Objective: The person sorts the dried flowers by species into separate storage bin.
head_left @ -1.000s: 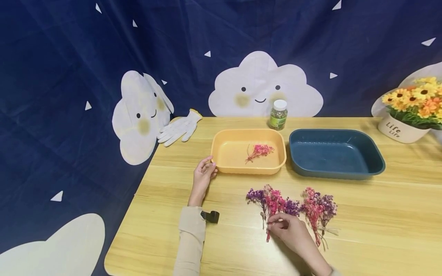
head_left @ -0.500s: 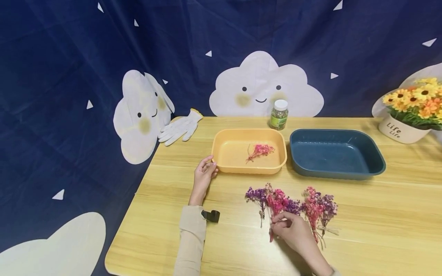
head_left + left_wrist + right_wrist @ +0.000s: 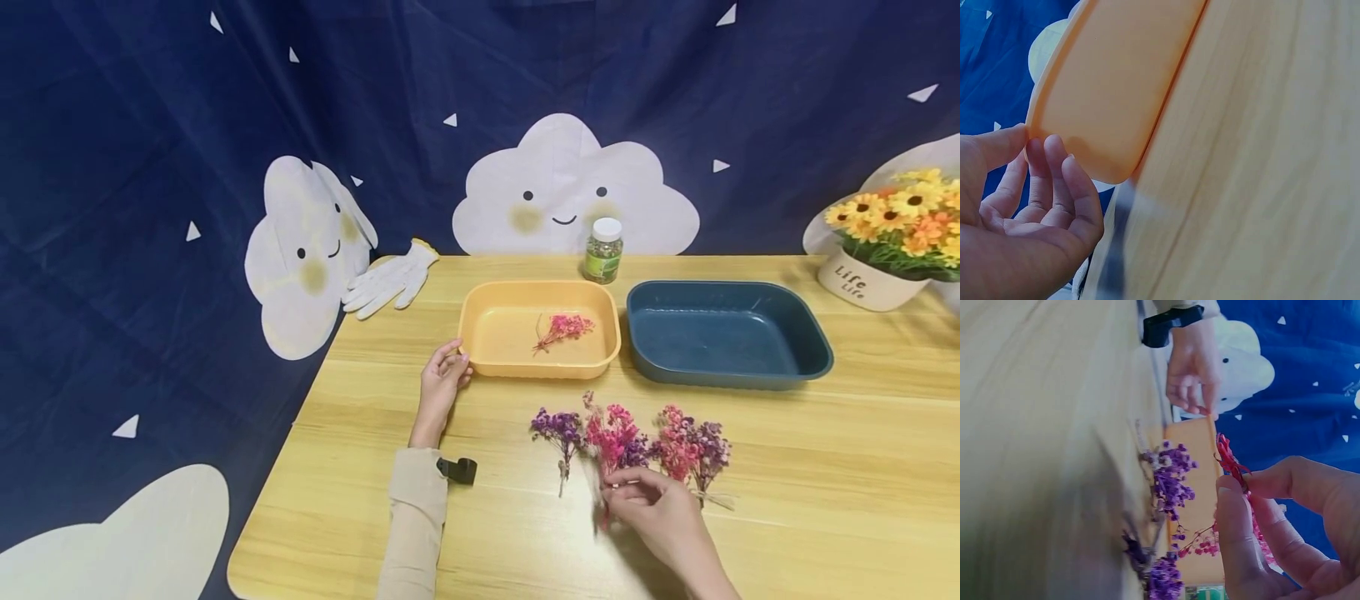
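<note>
Bare tabletop (image 3: 502, 408) separates the dried flowers (image 3: 612, 429) from the obstructing yellow tray wall (image 3: 540, 370)

White rounded flowerpot (image 3: 879, 293) at right on the pale wood-grain counter (image 3: 337, 500) is bearing dark lettering (image 3: 851, 277): "Life", a smaller "Life" sitting below. Clear jar (image 3: 605, 249) with white lid (image 3: 607, 228) is wearing a green label (image 3: 601, 267); print is showing too small to read.

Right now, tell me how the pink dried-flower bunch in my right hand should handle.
The pink dried-flower bunch is probably light: thin stems, tiny blooms. Its airy, branching head looks fragile and may shed if squeezed.
</note>
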Available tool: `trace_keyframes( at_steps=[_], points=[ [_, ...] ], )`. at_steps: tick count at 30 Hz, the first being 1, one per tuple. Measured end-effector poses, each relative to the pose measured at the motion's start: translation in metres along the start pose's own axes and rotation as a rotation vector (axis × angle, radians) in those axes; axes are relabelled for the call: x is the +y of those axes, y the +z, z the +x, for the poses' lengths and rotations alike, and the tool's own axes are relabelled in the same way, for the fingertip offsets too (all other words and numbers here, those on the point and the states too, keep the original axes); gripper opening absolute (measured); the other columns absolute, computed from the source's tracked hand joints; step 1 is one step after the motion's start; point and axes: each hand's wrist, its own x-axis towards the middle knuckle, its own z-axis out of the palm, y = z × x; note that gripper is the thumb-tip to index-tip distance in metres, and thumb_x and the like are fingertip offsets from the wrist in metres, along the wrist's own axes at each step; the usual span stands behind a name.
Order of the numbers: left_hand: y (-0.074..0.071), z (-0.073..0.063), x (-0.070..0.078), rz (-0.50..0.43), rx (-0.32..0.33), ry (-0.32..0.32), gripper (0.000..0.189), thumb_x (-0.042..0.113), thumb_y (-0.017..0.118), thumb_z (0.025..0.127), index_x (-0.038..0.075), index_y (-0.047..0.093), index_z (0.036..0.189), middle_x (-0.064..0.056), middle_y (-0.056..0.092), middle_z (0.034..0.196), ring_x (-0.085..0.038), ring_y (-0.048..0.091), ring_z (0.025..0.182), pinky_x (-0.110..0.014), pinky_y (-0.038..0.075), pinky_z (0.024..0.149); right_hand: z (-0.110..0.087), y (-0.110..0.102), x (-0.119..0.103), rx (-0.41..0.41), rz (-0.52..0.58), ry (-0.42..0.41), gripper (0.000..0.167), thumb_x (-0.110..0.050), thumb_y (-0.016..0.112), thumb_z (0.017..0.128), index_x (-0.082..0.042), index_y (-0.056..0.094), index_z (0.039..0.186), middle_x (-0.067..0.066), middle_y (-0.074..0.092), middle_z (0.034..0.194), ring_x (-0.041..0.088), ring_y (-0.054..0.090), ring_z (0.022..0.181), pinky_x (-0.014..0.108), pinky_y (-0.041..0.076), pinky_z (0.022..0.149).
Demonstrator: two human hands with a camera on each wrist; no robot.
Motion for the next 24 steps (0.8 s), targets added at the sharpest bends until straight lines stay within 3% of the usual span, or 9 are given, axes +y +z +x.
trace_keyframes(
  at_steps=[6, 11, 24],
  points=[
    [-0.002, 0.001, 0.0, 0.002, 0.002, 0.001, 0.04, 0.004, 0.057, 0.097, -0.002, 0.049, 0.136, 0.01, 0.059, 0.084, -0.001, 0.061, 0.073, -0.012, 0.053, 0.068, 0.006, -0.005, -0.011, 0.051, -0.037, -0.117, 0.025, 0.004, 0.074, 0.076, 0.001, 0.07, 0.101, 0.009, 0.071, 0.082, 0.003, 0.061, 0.065, 0.016, 0.056, 0.063],
    [-0.002, 0.001, 0.001, 0.0, 0.009, -0.012, 0.039, 0.004, 0.057, 0.097, 0.001, 0.051, 0.135, 0.01, 0.06, 0.084, -0.002, 0.061, 0.074, -0.013, 0.054, 0.069, 0.022, -0.006, -0.021, 0.083, -0.071, -0.207, 0.023, 0.003, 0.075, 0.076, 0.0, 0.072, 0.099, 0.01, 0.072, 0.082, 0.001, 0.062, 0.065, 0.016, 0.056, 0.063],
    [-0.001, 0.0, -0.002, -0.007, -0.001, 0.002, 0.039, 0.002, 0.058, 0.096, -0.003, 0.05, 0.134, 0.012, 0.06, 0.083, -0.001, 0.06, 0.072, -0.012, 0.054, 0.068, 0.07, -0.005, -0.051, 0.063, -0.061, -0.274, 0.025, -0.004, 0.072, 0.082, -0.001, 0.071, 0.107, 0.017, 0.073, 0.092, 0.003, 0.064, 0.065, 0.023, 0.058, 0.06]
  ],
)
